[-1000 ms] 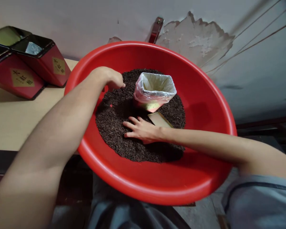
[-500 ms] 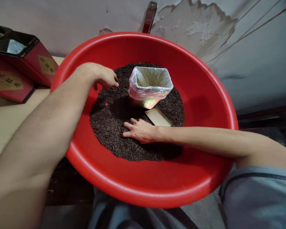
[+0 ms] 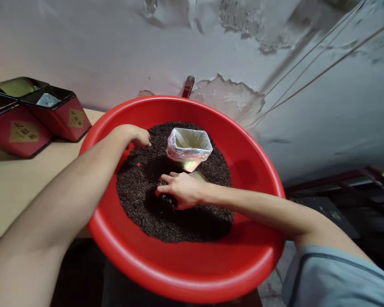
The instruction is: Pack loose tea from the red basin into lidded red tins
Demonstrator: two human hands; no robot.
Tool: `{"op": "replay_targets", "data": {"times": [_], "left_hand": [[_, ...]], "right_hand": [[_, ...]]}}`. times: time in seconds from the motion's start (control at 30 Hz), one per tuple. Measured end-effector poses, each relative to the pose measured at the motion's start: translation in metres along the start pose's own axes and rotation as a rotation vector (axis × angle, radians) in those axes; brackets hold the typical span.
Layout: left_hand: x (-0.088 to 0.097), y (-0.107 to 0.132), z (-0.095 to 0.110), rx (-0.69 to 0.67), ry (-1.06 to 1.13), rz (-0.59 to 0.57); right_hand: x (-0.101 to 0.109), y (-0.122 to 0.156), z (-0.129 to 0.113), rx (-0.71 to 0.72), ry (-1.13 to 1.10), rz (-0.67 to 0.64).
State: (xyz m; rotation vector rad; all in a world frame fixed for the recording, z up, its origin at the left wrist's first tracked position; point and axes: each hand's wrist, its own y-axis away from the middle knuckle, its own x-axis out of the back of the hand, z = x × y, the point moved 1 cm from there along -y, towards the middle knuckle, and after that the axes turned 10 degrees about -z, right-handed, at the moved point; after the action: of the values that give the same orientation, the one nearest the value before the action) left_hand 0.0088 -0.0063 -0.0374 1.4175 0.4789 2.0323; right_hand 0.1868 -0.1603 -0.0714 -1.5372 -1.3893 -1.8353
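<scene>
A big red plastic basin (image 3: 192,279) holds a flat heap of dark loose tea leaves (image 3: 137,209). A small tin lined with a clear plastic bag (image 3: 189,145) stands open in the heap's far part. My left hand (image 3: 137,136) rests at the heap's far left edge, fingers curled down into the leaves. My right hand (image 3: 179,190) hovers just in front of the tin, fingers cupped around a scoop of leaves. A flat golden lid (image 3: 199,174) lies behind that hand, mostly hidden.
Red tea tins (image 3: 61,114) with golden labels stand open on the wooden table (image 3: 16,192) at the left. A wall with peeling paint rises behind the basin, and a red handle (image 3: 188,86) leans against it. My grey clothing shows at the lower right.
My right hand has gone from lying flat on the leaves to a cupped, raised scoop nearer the tin. The camera tilted up, so the basin sits lower in view.
</scene>
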Motion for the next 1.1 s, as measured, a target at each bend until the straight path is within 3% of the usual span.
{"op": "replay_targets", "data": {"times": [0.27,0.37,0.47,0.57,0.7,0.83,1.1], "left_hand": [[-0.002,-0.008,-0.003,-0.071,-0.123,-0.042],[-0.002,-0.008,-0.004,-0.071,-0.186,-0.037],[-0.001,-0.004,-0.003,-0.062,-0.227,-0.093],[0.001,0.0,-0.002,-0.044,-0.248,-0.175],[0.0,0.005,-0.001,-0.034,-0.263,-0.208],[-0.001,0.006,0.0,-0.038,-0.295,-0.204],[-0.001,0.005,0.001,-0.03,-0.243,-0.2]], "right_hand": [[0.083,0.049,0.016,-0.037,-0.254,0.115],[0.11,0.063,0.032,-0.051,-0.316,0.144],[0.13,0.066,0.056,-0.162,-0.322,0.18],[0.136,0.056,0.083,-0.215,-0.273,0.181],[0.126,0.037,0.107,-0.164,-0.159,0.121],[0.121,0.034,0.114,-0.093,-0.108,0.115],[0.133,0.044,0.119,-0.075,-0.073,0.174]]}}
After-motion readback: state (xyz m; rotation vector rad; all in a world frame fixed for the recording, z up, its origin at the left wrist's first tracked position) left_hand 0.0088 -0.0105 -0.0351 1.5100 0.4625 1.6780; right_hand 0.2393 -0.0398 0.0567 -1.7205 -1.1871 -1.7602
